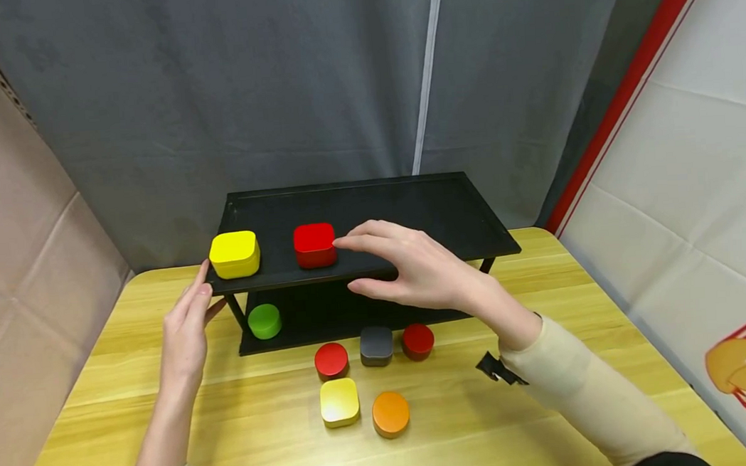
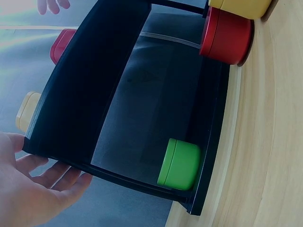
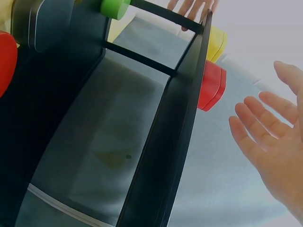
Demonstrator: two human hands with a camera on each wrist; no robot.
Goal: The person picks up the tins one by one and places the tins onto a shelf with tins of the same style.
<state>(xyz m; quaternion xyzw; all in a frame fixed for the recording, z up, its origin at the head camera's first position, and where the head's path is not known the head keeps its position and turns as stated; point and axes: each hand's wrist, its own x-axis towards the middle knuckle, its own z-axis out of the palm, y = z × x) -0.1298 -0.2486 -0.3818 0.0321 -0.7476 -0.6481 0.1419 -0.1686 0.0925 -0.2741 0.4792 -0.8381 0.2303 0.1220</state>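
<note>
My left hand (image 1: pixel 184 330) grips the left front corner of a black two-tier shelf (image 1: pixel 409 202), with fingers along the side and under the top board. Right beside those fingers stands a yellow rounded-square box (image 1: pixel 235 256) on the top tier. To its right is a red rounded-square box (image 1: pixel 315 246). My right hand (image 1: pixel 413 262) hovers over the shelf's front edge, fingers spread and holding nothing. In the head view its fingertips overlap the red box's right side; the right wrist view shows a gap between the hand and the red box (image 3: pixel 212 86).
A green round box (image 1: pixel 265 321) stands on the lower tier at left. In front of the shelf, on the wooden table (image 1: pixel 264 439), are two red round boxes (image 1: pixel 332 361), a dark grey square box (image 1: pixel 376 346), a yellow square box (image 1: pixel 340 402) and an orange round box (image 1: pixel 391 414).
</note>
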